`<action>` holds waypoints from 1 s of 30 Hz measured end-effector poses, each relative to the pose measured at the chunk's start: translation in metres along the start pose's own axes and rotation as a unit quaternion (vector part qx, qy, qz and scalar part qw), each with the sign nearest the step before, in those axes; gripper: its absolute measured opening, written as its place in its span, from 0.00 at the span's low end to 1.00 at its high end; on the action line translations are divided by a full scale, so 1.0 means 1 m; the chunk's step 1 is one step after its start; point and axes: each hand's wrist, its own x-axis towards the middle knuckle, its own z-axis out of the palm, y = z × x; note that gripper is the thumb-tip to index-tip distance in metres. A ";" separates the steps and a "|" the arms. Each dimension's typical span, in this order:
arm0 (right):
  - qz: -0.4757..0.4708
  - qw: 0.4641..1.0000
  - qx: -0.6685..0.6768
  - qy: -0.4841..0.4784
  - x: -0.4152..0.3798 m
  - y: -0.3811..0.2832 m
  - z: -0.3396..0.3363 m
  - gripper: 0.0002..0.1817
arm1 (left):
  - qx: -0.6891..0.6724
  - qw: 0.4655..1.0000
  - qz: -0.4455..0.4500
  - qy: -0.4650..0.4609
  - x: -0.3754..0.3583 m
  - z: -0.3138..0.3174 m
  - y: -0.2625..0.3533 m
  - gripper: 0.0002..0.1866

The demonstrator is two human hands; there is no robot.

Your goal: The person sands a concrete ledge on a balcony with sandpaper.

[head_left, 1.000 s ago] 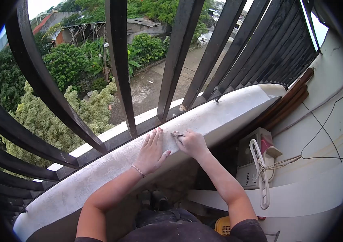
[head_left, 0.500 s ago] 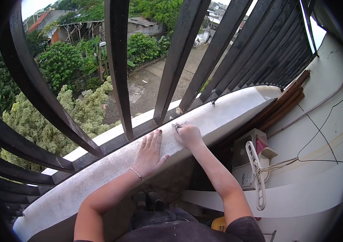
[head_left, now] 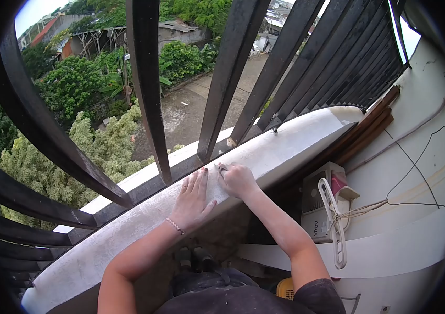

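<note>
A long white ledge (head_left: 94, 251) curves along the foot of a black metal railing (head_left: 146, 94). My left hand (head_left: 191, 201) lies flat on top of it, fingers stretched toward the railing and a beaded bracelet at the wrist. Close beside its fingertips, my right hand (head_left: 236, 180) is closed and pressed on the ledge. A small dark thing shows at its curled fingers, too hidden to make out. Whitish dust covers both hands.
To the right, brown planks (head_left: 369, 131) lean by the white wall (head_left: 426, 157). A whitish appliance (head_left: 311, 201) stands below, with a pale plastic handle (head_left: 332, 225) and cords. A yellow basket (head_left: 285, 289) is near my right side. Trees and pavement show beyond the railing.
My right hand has slid slightly left along the ledge, closer to my left hand. My left hand stays flat in nearly the same place. The view has shifted a little.
</note>
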 end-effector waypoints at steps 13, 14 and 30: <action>0.006 0.998 -0.031 -0.052 -0.016 -0.015 -0.003 0.13 | 0.011 1.000 0.007 -0.006 0.002 0.001 -0.003 0.50; 0.018 0.998 -0.038 -0.040 -0.022 -0.015 -0.011 0.13 | 0.011 1.000 0.007 -0.006 0.002 0.000 -0.003 0.50; 0.102 0.993 -0.060 -0.028 0.006 0.013 0.000 0.16 | 0.025 1.000 0.014 0.001 0.002 0.001 -0.002 0.52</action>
